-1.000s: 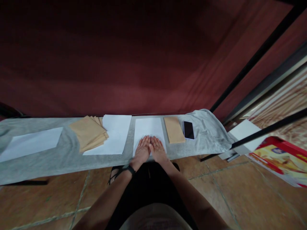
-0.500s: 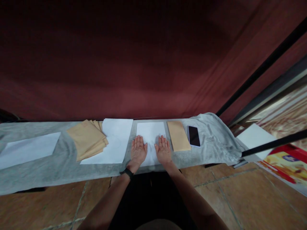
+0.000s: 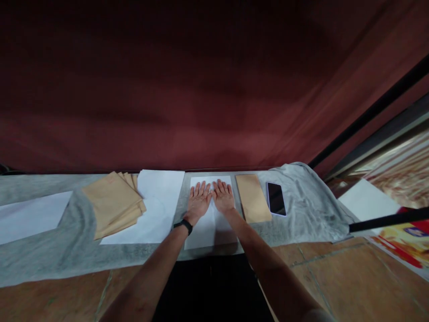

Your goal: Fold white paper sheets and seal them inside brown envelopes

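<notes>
A white sheet of paper (image 3: 209, 232) lies on the grey cloth in front of me. Flat on its upper half rest both my hands, fingers stretched and spread, thumbs close together. My left hand (image 3: 199, 200), with a black band on the wrist, covers the sheet's left side. On the right side of the sheet lies my right hand (image 3: 223, 197). A brown envelope stack (image 3: 254, 199) is just right of the sheet. To the left are more white paper (image 3: 157, 205) and a fanned pile of brown envelopes (image 3: 112, 201) partly on top of it.
A phone (image 3: 276, 199) lies right of the envelope stack. Another white sheet (image 3: 33, 214) is at the far left. Grey cloth (image 3: 308, 210) bunches at the right end beside a black pole (image 3: 385, 221). A dark red curtain (image 3: 201, 112) hangs behind. A colourful box (image 3: 409, 241) stands lower right.
Both hands have slid forward up the sheet and moved closer together, uncovering its lower part. The view has shifted slightly; the envelopes and phone lie as before.
</notes>
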Motion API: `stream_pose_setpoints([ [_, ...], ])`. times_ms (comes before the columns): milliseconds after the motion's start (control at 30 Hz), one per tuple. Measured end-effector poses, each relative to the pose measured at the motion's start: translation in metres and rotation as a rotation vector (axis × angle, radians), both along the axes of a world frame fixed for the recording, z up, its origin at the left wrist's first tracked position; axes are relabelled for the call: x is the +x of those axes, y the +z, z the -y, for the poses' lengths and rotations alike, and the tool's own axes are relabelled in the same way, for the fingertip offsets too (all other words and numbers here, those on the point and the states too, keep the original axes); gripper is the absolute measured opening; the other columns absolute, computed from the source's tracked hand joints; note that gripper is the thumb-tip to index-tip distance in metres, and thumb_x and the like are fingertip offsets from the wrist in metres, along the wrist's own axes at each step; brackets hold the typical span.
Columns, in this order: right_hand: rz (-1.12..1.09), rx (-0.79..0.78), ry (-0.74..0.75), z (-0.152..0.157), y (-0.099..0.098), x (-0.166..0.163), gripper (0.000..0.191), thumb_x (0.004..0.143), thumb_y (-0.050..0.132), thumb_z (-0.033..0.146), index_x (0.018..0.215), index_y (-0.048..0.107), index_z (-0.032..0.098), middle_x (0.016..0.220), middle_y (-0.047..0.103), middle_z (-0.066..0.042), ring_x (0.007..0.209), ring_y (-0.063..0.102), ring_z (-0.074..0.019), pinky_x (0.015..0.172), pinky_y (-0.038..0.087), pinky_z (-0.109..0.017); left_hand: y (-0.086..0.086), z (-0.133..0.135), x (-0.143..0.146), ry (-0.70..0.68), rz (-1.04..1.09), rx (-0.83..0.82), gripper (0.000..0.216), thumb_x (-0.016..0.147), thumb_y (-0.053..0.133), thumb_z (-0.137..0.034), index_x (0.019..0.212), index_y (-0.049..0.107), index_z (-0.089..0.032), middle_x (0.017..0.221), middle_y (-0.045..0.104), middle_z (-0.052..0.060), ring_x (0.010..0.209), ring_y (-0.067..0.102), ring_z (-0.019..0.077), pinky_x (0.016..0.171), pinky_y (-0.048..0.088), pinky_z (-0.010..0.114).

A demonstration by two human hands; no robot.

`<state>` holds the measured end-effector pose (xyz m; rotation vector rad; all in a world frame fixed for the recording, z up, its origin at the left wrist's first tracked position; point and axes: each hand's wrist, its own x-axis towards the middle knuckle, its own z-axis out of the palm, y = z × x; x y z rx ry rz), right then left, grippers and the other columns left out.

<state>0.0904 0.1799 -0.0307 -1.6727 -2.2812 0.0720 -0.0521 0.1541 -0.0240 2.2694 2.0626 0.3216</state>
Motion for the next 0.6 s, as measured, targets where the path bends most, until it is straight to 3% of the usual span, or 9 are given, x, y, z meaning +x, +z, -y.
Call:
stream_pose_setpoints([
  [100,-0.004,-0.009,-0.091,-0.013,-0.001,-0.001,0.052,0.106,0.034,0.041,0.154,0.042,0.02,0.161,0.036,-0.012,0.148,0.036,-0.0297,0.12,0.025,-0.051,0.0,-0.01,-0.004,0.029,0.002,0.015,0.058,0.103,0.029,-0.044,0.156,0.037,-0.023,0.164,0.033,0.008,0.154,0.021,0.0311,0.124,0.017,0.055],
  [367,-0.029,0.03,-0.215,-0.024,-0.005,0.002,0.057,0.106,0.035,0.041,0.154,0.04,0.012,0.16,0.034,-0.021,0.147,0.038,-0.0322,0.119,0.027,-0.051,-0.004,-0.022,-0.017,0.114,0.024,0.061,0.063,0.102,0.027,-0.042,0.156,0.034,-0.01,0.161,0.035,0.015,0.153,0.025,0.0287,0.124,0.02,0.049],
  [500,-0.042,0.051,-0.229,-0.021,-0.005,0.004,0.057,0.106,0.033,0.039,0.154,0.04,0.008,0.159,0.035,-0.023,0.146,0.038,-0.0331,0.118,0.028,-0.052,-0.003,-0.007,-0.019,0.15,0.023,0.063,0.06,0.103,0.026,-0.038,0.155,0.036,-0.009,0.161,0.036,0.015,0.152,0.027,0.0279,0.125,0.02,0.047],
  [600,-0.031,0.05,-0.183,-0.007,-0.003,0.004,0.056,0.106,0.033,0.037,0.154,0.039,0.009,0.161,0.032,-0.022,0.148,0.035,-0.0314,0.12,0.024,-0.052,0.0,0.016,-0.021,0.085,0.001,0.059,0.058,0.103,0.028,-0.037,0.154,0.038,-0.011,0.162,0.034,0.014,0.153,0.026,0.0282,0.125,0.018,0.049],
])
